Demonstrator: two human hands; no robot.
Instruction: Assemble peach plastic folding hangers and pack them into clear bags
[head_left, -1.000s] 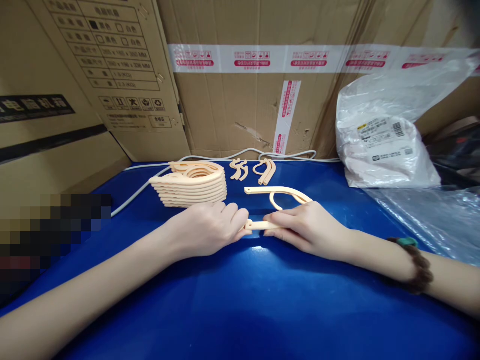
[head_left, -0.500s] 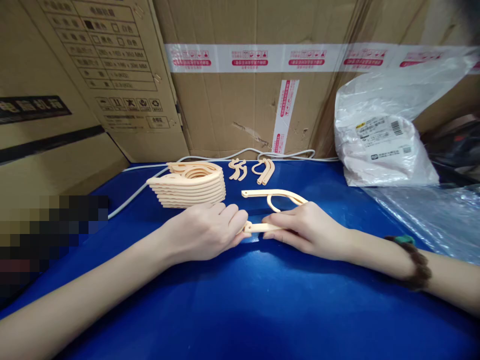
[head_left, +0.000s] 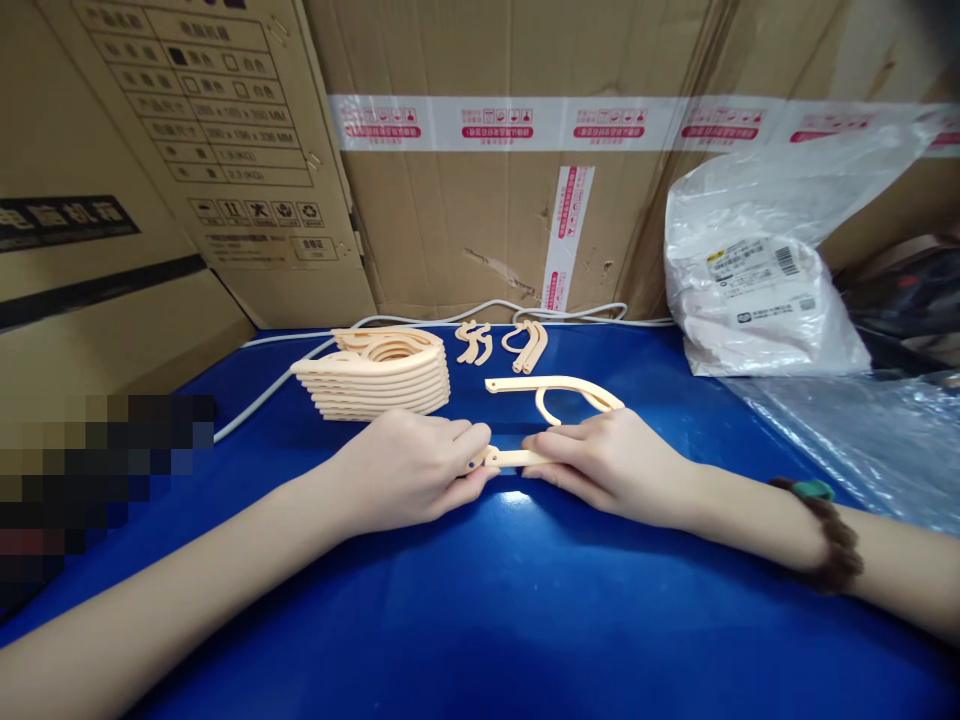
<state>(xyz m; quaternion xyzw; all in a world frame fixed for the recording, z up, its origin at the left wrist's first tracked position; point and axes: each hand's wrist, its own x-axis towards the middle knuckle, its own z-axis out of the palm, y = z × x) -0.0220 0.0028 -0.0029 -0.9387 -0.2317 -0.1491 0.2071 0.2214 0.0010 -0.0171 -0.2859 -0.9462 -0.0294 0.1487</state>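
Tabletop (head_left: 510,630) in blue carries everything. Mid-scene, a cream plastic strip (head_left: 511,459) spans both grips: the left hand (head_left: 416,465) is closed around its left end, the right hand (head_left: 619,460) pinches its right part. A curved cream piece (head_left: 525,383) lies just beyond, partly hidden by the right hand. Far left stands a stack of cream hangers (head_left: 375,390).

Behind the blue table (head_left: 525,620) stands brown cardboard (head_left: 465,220), crossed by white tape (head_left: 555,124) with red printing; at left, a printed carton (head_left: 225,140); a white cable (head_left: 259,403); at right, a white plastic bag (head_left: 757,260), just beside clear plastic sheet (head_left: 862,440).
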